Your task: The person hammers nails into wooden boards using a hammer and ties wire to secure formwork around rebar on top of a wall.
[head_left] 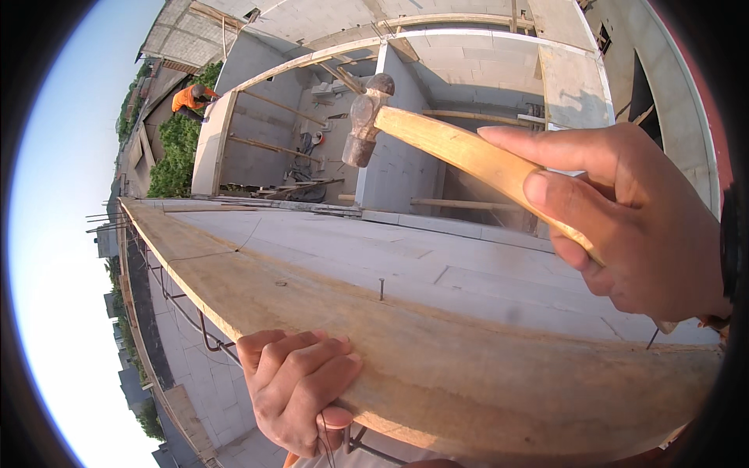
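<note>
My right hand (pixel 624 210) grips a hammer (pixel 460 152) by its pale wooden handle, index finger stretched along it. The worn metal head hangs in the air at the upper middle, above the board. Below, my left hand (pixel 296 382) is wrapped over the near edge of a long wooden board (pixel 484 382). A nail (pixel 381 288) stands upright in the board, its lower end sunk in the wood. A thin dark wire hangs by my left fingers; what it is fixed to I cannot make out.
Bent steel bars (pixel 207 331) run beneath the board's left edge. A pale block wall (pixel 343 242) lies alongside it. Beyond are roofless rooms with timber props (pixel 273 147) and debris far below. A person in orange (pixel 191 97) crouches on a distant wall. Trees and buildings stand left.
</note>
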`<control>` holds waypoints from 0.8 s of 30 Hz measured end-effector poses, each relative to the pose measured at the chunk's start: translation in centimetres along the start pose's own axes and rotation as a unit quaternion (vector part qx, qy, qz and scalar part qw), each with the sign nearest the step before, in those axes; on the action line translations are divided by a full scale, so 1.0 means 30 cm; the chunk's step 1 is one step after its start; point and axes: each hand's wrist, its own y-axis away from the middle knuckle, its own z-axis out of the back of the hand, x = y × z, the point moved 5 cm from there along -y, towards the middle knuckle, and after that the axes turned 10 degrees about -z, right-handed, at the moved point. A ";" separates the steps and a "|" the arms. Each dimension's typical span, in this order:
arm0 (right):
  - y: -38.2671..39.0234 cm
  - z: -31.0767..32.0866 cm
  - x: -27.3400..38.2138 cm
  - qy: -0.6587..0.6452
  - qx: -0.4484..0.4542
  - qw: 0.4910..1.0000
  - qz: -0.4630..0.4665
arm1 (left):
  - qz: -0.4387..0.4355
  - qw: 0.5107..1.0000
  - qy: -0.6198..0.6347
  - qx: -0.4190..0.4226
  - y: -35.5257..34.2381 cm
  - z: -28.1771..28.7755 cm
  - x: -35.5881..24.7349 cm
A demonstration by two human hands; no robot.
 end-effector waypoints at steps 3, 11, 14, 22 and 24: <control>-0.009 -0.021 -0.057 -0.087 0.057 0.988 -0.111 | 0.011 1.000 -0.003 0.008 -0.003 0.017 -0.012; 0.008 -0.014 -0.077 0.060 0.031 0.997 0.032 | -0.016 1.000 -0.006 -0.006 -0.002 0.001 -0.008; 0.015 0.006 -0.039 -0.034 -0.049 0.998 -0.003 | 0.000 1.000 -0.008 0.002 -0.008 -0.005 -0.001; -0.064 -0.043 -0.116 0.121 0.101 0.985 0.071 | 0.010 1.000 -0.015 -0.023 0.016 -0.006 -0.008; -0.036 0.000 -0.097 0.031 -0.007 0.999 0.035 | -0.002 1.000 -0.004 -0.015 -0.006 -0.009 -0.004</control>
